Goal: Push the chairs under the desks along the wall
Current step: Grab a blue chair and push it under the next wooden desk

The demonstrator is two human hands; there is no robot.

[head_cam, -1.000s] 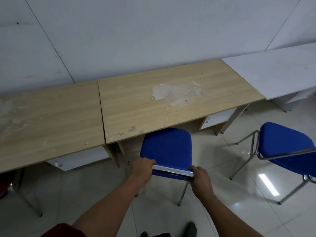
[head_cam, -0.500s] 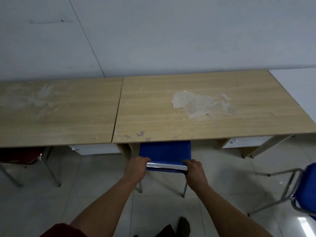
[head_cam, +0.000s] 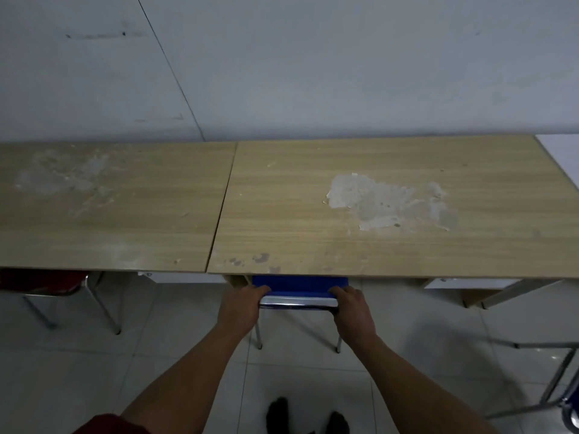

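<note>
A blue chair [head_cam: 299, 285] stands almost wholly under the right wooden desk [head_cam: 391, 245]; only a strip of its blue backrest and the chrome top bar show past the desk's front edge. My left hand [head_cam: 241, 308] grips the left end of that bar. My right hand [head_cam: 352, 310] grips the right end. The seat is hidden beneath the desktop. Two chrome rear legs stand on the tiles below my hands.
A second wooden desk [head_cam: 109, 220] adjoins on the left, with a red chair [head_cam: 44, 281] tucked partly under it. Another blue chair's frame [head_cam: 560, 393] stands out on the floor at the lower right. A white desk corner [head_cam: 564, 155] shows far right. My feet are near the bottom edge.
The blue chair has slid forward under the right desk, with both hands still on its top bar. I have stepped closer and now face the desks squarely.
</note>
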